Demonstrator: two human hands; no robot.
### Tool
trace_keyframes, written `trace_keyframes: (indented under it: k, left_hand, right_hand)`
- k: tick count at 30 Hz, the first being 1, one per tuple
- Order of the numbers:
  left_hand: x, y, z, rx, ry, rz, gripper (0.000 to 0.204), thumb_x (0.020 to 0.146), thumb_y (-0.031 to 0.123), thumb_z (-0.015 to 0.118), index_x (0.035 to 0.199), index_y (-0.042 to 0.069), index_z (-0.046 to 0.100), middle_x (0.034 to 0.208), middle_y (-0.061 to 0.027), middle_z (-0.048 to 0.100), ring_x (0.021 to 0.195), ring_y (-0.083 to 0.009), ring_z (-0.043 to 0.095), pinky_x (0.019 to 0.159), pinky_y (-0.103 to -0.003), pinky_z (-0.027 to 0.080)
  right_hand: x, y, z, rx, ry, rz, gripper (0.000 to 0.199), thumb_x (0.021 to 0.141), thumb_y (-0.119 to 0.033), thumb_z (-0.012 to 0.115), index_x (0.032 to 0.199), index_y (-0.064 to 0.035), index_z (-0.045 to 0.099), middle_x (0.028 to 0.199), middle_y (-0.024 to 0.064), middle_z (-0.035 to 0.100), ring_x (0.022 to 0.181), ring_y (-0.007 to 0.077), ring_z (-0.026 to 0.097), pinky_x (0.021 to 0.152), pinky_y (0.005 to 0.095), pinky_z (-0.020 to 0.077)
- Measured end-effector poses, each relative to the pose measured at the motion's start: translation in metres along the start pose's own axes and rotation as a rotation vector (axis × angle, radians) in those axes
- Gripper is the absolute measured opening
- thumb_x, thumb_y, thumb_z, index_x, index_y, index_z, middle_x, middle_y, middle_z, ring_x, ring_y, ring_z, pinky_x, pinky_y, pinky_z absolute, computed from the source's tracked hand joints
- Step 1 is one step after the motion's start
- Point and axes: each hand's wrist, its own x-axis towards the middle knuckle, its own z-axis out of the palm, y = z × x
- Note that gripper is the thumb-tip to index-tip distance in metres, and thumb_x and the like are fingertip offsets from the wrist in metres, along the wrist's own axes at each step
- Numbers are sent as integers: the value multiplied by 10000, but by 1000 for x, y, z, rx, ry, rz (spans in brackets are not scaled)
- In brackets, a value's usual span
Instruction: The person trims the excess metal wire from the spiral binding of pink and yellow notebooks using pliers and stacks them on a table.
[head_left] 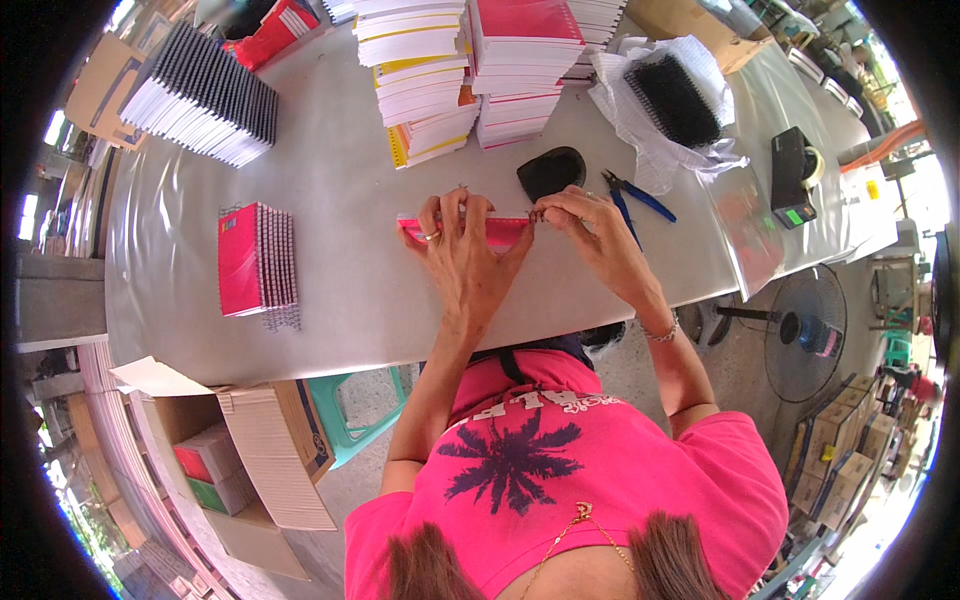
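A pink notebook (505,232) is held on the table with its long, narrow edge running left to right. My left hand (462,245) grips it, fingers over the far side and thumb on the near side. At the notebook's right end, the fingertips of my right hand (595,228) are pinched together. A small dark bit shows between them, perhaps the end of a binding coil, too small to make out. Just beyond lies a shallow black dish-like piece (552,174). Blue-handled cutting pliers (645,196) rest beside my right hand.
Spiral-bound pink notebooks (240,258) are stacked at left, black-coiled ones (205,95) behind them. Paper stacks (420,85) stand at the back. Black coils (675,100) lie in white wrapping, near a tape dispenser (795,180). An open carton (275,450) and a fan (805,335) flank me below.
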Motion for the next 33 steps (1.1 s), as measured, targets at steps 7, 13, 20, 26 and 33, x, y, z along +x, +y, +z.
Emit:
trace_keyframes:
  k: [7, 13, 20, 26, 33]
  left_hand:
    - [-1, -4, -4, 42, -79, 0, 419, 723, 418, 771, 990, 152, 590, 1016, -20, 512, 1071, -279, 448, 947, -543, 262]
    - [-2, -9, -9, 49, -86, 36, 371, 780, 410, 721, 997, 138, 591, 998, -32, 514, 1059, -284, 448, 943, -542, 255]
    - [-2, -6, -8, 19, -91, 49, 300, 784, 344, 719, 978, 139, 617, 1003, -55, 562, 1036, -311, 481, 942, -517, 272]
    - [-1, -2, -12, 59, -158, 25, 315, 805, 357, 695, 1008, 135, 600, 1041, -46, 546, 1102, -299, 467, 974, -571, 252]
    - [-4, 0, -12, 61, -155, 22, 233, 821, 275, 661, 992, 132, 591, 1035, -45, 541, 1117, -290, 456, 995, -577, 221]
  right_hand:
    - [0, -6, 8, -243, 63, -118, 142, 920, -184, 577, 1012, -78, 597, 931, 91, 625, 924, 286, 589, 823, 373, 350]
    - [4, -8, 18, -312, 137, -170, 156, 899, -209, 597, 994, -85, 597, 944, 71, 614, 945, 266, 581, 833, 393, 358]
    - [6, 10, 28, -644, 134, -350, 183, 855, -192, 599, 1027, -130, 606, 1042, 53, 572, 1038, 238, 537, 875, 406, 375]
    - [8, -1, 20, -330, 34, -317, 192, 898, -164, 581, 1069, -79, 559, 1007, 86, 522, 1036, 244, 517, 875, 389, 390]
    - [1, -11, 22, -189, 36, -236, 162, 928, -159, 559, 1036, -39, 561, 1000, 100, 515, 1006, 277, 522, 884, 387, 413]
